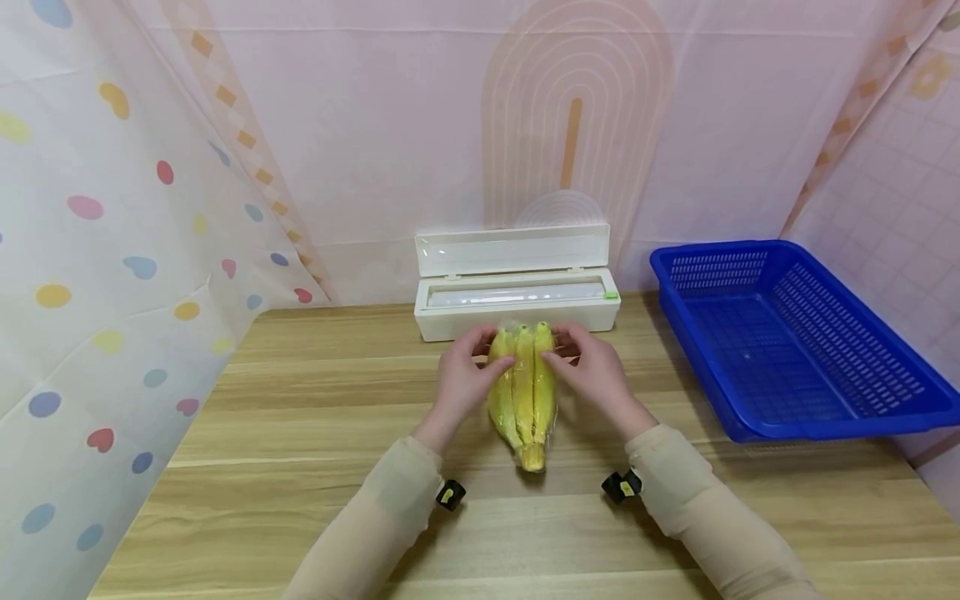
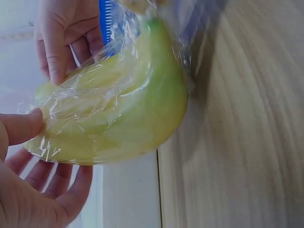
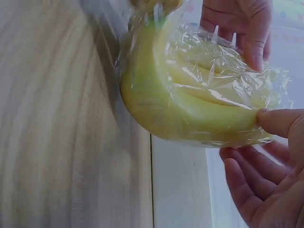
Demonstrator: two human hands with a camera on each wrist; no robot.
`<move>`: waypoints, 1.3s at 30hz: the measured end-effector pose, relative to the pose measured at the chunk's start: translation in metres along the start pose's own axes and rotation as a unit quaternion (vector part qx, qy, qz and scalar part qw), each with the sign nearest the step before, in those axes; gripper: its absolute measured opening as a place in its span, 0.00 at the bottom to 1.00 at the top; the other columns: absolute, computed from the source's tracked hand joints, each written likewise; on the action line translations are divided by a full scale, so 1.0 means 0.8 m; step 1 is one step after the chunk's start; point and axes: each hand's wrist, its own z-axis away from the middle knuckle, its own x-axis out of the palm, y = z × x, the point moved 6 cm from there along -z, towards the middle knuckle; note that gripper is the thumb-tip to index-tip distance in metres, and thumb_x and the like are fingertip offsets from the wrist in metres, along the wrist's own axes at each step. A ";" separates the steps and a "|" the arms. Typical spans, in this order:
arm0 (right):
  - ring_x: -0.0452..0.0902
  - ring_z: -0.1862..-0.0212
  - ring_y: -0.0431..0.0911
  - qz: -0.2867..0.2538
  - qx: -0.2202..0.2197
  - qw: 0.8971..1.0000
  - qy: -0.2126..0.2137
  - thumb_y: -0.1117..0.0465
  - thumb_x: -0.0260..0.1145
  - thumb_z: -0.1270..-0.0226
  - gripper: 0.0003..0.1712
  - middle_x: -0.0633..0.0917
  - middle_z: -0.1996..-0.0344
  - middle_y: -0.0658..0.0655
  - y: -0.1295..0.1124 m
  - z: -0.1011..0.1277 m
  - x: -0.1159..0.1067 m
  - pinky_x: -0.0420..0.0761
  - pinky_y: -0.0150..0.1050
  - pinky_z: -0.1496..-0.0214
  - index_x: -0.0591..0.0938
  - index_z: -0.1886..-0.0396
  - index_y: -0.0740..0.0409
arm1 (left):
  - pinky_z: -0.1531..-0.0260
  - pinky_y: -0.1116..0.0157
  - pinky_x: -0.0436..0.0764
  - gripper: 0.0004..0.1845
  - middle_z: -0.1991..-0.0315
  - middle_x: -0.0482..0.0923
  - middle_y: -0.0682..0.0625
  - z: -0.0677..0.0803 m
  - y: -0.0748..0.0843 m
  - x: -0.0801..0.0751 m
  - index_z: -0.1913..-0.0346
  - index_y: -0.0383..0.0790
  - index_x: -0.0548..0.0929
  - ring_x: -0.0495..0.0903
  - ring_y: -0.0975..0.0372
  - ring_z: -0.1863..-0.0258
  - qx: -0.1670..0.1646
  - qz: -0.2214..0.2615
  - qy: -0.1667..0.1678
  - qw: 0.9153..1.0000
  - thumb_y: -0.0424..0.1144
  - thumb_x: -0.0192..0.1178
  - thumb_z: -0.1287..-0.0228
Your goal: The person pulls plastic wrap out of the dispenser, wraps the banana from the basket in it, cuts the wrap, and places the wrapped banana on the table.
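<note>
A bunch of yellow bananas [image 1: 523,392], greenish towards the stem, is wrapped in clear plastic film [image 3: 209,80]. Its stem end points towards the person, and its tips point to the back. My left hand [image 1: 467,375] grips the tip end from the left, thumb on top and fingers below. On the opposite side my right hand [image 1: 596,372] pinches it in the same way. Both wrist views show the wrapped bananas [image 2: 123,114] between the two hands, with the film wrinkled and shiny over them.
Behind the bananas stands a white cling film dispenser [image 1: 517,315], its lid [image 1: 513,250] raised and a film roll [image 1: 517,295] inside. A blue plastic basket [image 1: 780,358] sits at the right. Everything rests on a wooden table [image 1: 300,417] with patterned curtains around it.
</note>
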 end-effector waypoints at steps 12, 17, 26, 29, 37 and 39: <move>0.82 0.54 0.54 0.023 -0.155 0.987 0.045 0.69 0.74 0.42 0.23 0.85 0.55 0.62 -0.018 0.014 -0.011 0.85 0.43 0.55 0.78 0.47 0.67 | 0.52 0.58 0.83 0.20 0.53 0.81 0.45 0.021 0.018 -0.006 0.50 0.34 0.82 0.80 0.54 0.54 0.144 -0.016 0.024 0.989 0.26 0.73 0.48; 0.82 0.55 0.52 0.014 -0.217 0.974 0.062 0.73 0.76 0.47 0.24 0.85 0.56 0.60 -0.023 0.022 -0.018 0.85 0.42 0.55 0.80 0.50 0.66 | 0.53 0.59 0.84 0.21 0.55 0.82 0.44 0.030 0.029 -0.009 0.52 0.34 0.82 0.80 0.54 0.55 0.233 -0.022 0.030 0.972 0.22 0.73 0.52; 0.80 0.56 0.49 -0.024 -0.299 0.953 0.046 0.77 0.77 0.54 0.29 0.84 0.56 0.59 -0.027 0.031 -0.032 0.84 0.42 0.57 0.80 0.49 0.65 | 0.47 0.56 0.78 0.24 0.55 0.84 0.42 0.049 0.043 -0.012 0.52 0.32 0.82 0.81 0.51 0.54 0.356 -0.043 0.053 0.932 0.20 0.73 0.56; 0.79 0.58 0.51 -0.048 -0.331 0.941 0.046 0.69 0.77 0.47 0.26 0.84 0.58 0.62 -0.030 0.033 -0.041 0.84 0.41 0.59 0.78 0.48 0.69 | 0.46 0.55 0.78 0.23 0.54 0.84 0.41 0.053 0.045 -0.011 0.52 0.32 0.82 0.81 0.49 0.53 0.367 -0.050 0.058 0.927 0.21 0.73 0.55; 0.76 0.49 0.49 -0.069 -0.391 0.917 0.029 0.50 0.67 0.33 0.23 0.81 0.54 0.64 -0.052 0.032 -0.064 0.78 0.33 0.47 0.81 0.52 0.67 | 0.44 0.57 0.77 0.22 0.54 0.82 0.40 0.058 0.047 -0.010 0.53 0.31 0.81 0.79 0.49 0.52 0.375 -0.062 0.059 0.923 0.23 0.73 0.54; 0.76 0.47 0.50 -0.067 -0.398 0.915 0.013 0.51 0.67 0.32 0.20 0.81 0.53 0.64 -0.058 0.032 -0.066 0.76 0.34 0.43 0.83 0.54 0.64 | 0.44 0.58 0.77 0.21 0.54 0.82 0.40 0.058 0.047 -0.010 0.53 0.31 0.81 0.79 0.50 0.52 0.378 -0.065 0.057 0.922 0.23 0.73 0.53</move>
